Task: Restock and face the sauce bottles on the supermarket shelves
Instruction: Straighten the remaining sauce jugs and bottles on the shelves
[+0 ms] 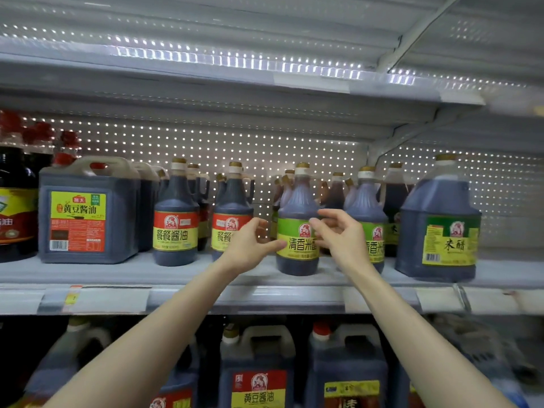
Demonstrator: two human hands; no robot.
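A dark vinegar bottle with a green and yellow label [297,219] stands upright at the front of the middle shelf [117,272]. My left hand [250,245] is just left of it, fingers loosely curled, thumb tip close to the label. My right hand [341,234] is in front of its right side, fingers loosely spread and holding nothing. A second green-label bottle [368,207] stands right of it, partly hidden by my right hand. Two red-label soy sauce bottles [175,219] [229,207] stand to the left.
A square soy sauce jug [88,210] stands at the left, a large vinegar jug [438,222] at the right. More bottles fill the rows behind. The lower shelf holds big jugs [256,366]. The top shelf [265,81] overhangs the bottles.
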